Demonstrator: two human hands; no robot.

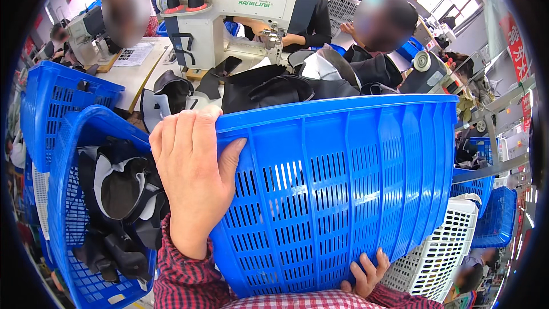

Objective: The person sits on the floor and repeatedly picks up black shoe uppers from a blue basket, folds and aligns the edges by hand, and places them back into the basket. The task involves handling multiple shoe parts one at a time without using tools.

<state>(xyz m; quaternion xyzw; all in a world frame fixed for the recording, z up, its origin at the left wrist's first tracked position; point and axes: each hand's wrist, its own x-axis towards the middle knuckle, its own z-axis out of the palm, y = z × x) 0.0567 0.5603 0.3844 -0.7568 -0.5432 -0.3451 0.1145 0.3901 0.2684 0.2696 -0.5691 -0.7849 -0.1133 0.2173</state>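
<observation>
A large blue slatted plastic basket (337, 177) is tipped up in front of me, its side and ribs facing me and its rim running along the far edge. My left hand (191, 166) is closed over the rim at the left, thumb on the outer wall. Low on the basket, my right hand (367, 273) curls its fingers against the wall near my checked clothing. Just past the rim lie black shoe uppers (269, 88), some with white lining, heaped on a sewing table. The basket's inside is hidden from me.
Beyond the heap stands a white sewing machine (240, 3) with dark thread spools; a person's hands work there. Another blue basket (108, 297) with black uppers stands at left. A white basket (440, 252) sits at lower right, near a metal rail (492, 167). Other people sit nearby.
</observation>
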